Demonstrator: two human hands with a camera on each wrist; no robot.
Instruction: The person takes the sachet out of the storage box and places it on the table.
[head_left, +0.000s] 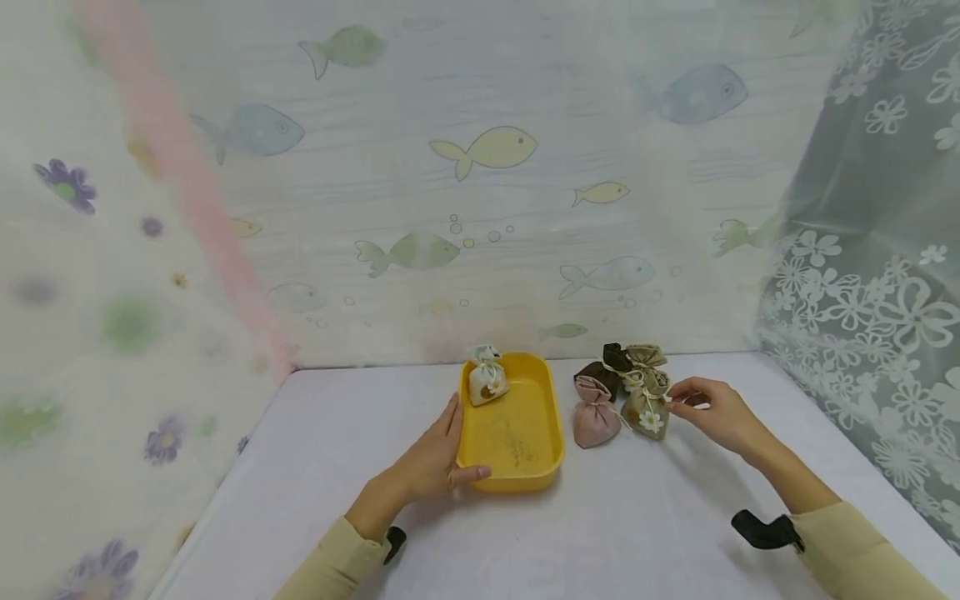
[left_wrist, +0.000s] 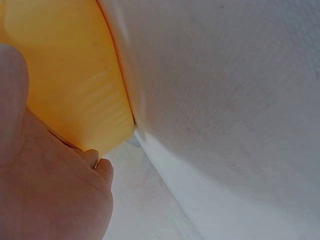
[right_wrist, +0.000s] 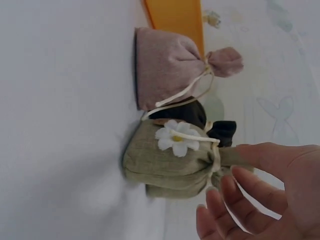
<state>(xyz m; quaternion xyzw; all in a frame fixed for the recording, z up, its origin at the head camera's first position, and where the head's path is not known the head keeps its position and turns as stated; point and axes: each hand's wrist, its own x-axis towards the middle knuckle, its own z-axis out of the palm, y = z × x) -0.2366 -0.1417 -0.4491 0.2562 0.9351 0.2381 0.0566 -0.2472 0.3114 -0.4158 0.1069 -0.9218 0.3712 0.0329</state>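
Observation:
My left hand [head_left: 435,458] grips a yellow plastic tray [head_left: 555,417] at its near left corner, thumb by the front rim and fingers along the left side. In the left wrist view the hand lies against the tray's wall [left_wrist: 75,80]. A white drawstring pouch with a flower [head_left: 483,385] sits in the tray's far left corner. My right hand [head_left: 712,412] pinches the gathered top of an olive-green drawstring pouch [right_wrist: 160,157] with a white flower. Beside it stand a pink pouch [head_left: 596,425], a dark brown pouch [head_left: 592,375] and another olive pouch [head_left: 647,354].
A white cloth covers the table [head_left: 600,533]. Behind it hangs a curtain [head_left: 510,267] printed with fish. Flower-patterned sheets close in the left and right sides, the right one [head_left: 885,350] translucent with white flowers.

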